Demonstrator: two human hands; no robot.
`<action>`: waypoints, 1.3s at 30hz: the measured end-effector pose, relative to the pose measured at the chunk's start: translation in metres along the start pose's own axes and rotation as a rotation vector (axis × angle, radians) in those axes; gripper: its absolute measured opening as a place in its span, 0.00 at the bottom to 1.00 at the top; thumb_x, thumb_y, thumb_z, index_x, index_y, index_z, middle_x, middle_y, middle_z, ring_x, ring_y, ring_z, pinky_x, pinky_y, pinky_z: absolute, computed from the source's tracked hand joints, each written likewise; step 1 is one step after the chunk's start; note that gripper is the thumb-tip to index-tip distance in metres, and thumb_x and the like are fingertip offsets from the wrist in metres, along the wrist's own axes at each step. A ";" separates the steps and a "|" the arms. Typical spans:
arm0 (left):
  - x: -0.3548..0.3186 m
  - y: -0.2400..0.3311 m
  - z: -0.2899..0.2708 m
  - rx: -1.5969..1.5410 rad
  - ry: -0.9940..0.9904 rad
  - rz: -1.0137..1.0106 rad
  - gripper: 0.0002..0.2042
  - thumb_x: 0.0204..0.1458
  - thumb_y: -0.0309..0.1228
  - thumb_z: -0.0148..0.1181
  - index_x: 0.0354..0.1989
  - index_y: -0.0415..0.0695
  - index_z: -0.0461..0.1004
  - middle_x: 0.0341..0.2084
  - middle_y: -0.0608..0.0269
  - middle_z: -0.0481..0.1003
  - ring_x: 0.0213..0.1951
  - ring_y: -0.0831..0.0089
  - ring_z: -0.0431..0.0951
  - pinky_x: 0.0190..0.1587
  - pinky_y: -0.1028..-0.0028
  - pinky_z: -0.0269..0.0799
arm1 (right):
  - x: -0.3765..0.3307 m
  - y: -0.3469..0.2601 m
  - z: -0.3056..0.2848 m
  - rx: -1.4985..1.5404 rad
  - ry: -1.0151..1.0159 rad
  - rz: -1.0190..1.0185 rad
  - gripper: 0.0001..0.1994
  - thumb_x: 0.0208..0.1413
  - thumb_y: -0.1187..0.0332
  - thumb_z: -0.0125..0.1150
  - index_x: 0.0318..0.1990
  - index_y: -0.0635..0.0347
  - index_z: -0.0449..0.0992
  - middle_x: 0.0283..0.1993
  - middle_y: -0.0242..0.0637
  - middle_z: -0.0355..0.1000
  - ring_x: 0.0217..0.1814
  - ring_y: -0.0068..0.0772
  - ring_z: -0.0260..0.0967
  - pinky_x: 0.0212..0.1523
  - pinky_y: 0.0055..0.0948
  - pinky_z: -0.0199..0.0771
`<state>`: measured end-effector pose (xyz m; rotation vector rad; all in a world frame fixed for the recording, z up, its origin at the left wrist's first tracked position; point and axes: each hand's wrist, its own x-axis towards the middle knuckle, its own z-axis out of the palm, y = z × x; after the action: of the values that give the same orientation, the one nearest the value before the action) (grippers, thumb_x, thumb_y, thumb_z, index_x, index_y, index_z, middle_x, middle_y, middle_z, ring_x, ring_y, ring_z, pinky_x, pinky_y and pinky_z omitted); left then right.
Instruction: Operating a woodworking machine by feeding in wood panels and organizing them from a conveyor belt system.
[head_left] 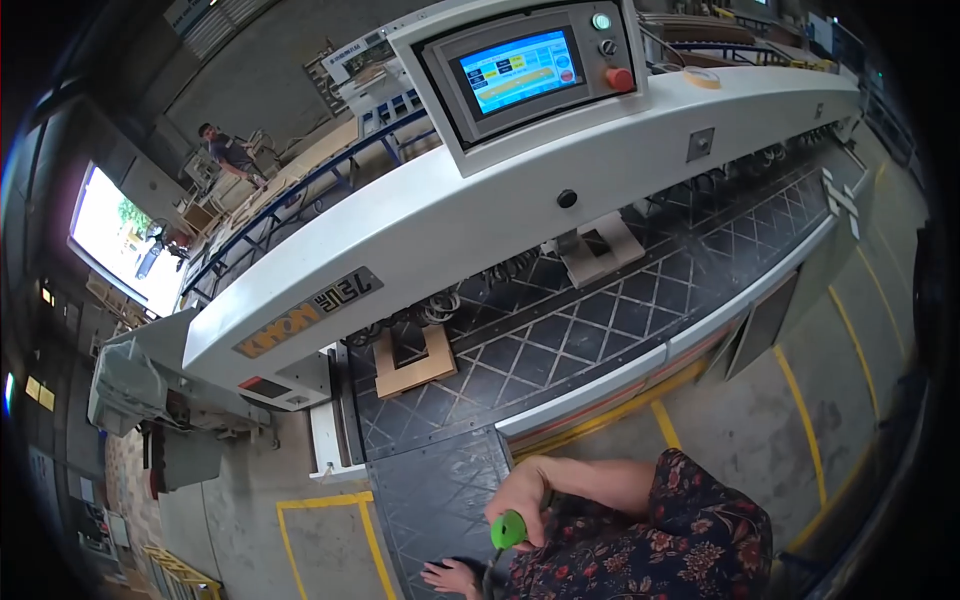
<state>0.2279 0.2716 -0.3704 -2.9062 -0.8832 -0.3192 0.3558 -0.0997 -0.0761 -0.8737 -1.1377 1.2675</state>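
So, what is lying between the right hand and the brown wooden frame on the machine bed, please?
In the head view, only the dark work surface, with pale crossing lines, shows between the right hand and the brown wooden frame.

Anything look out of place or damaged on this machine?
Nothing spilled or damaged that I can make out. One mild oddity: what looks like a tape roll lies on the white machine housing, right of the screen, seemingly not part of it.

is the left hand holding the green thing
No, the green thing is in the right hand, while the left hand is apart from it.
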 end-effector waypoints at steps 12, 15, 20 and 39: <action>0.000 0.011 -0.037 -0.176 -0.254 -0.186 0.29 0.59 0.43 0.45 0.68 0.45 0.56 0.69 0.45 0.52 0.70 0.47 0.50 0.66 0.42 0.45 | -0.053 0.029 -0.001 -0.459 0.179 0.765 0.17 0.43 0.60 0.71 0.13 0.60 0.73 0.14 0.34 0.70 0.15 0.29 0.68 0.20 0.33 0.67; 0.003 0.015 -0.043 -0.193 -0.258 -0.153 0.29 0.59 0.43 0.46 0.68 0.45 0.57 0.69 0.44 0.52 0.69 0.46 0.51 0.66 0.42 0.46 | -0.099 0.036 -0.004 -0.546 0.309 0.974 0.17 0.41 0.59 0.71 0.12 0.59 0.74 0.13 0.33 0.70 0.16 0.29 0.69 0.21 0.33 0.68; 0.005 0.021 -0.041 -0.170 -0.202 -0.093 0.29 0.60 0.43 0.46 0.67 0.44 0.58 0.68 0.43 0.53 0.68 0.47 0.52 0.64 0.42 0.51 | -0.197 0.053 0.014 -0.183 0.689 1.115 0.18 0.44 0.57 0.70 0.14 0.58 0.72 0.12 0.30 0.68 0.14 0.24 0.65 0.19 0.30 0.66; 0.002 0.022 -0.042 -0.176 -0.254 -0.160 0.29 0.61 0.44 0.43 0.69 0.45 0.55 0.70 0.44 0.49 0.70 0.48 0.48 0.66 0.42 0.45 | -0.160 0.128 0.032 -0.445 1.613 1.177 0.19 0.51 0.57 0.66 0.39 0.67 0.79 0.41 0.54 0.77 0.47 0.51 0.75 0.48 0.44 0.74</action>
<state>0.2343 0.2488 -0.3299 -3.0923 -1.1860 -0.0387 0.3005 -0.2434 -0.2156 -2.4099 0.5792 0.5950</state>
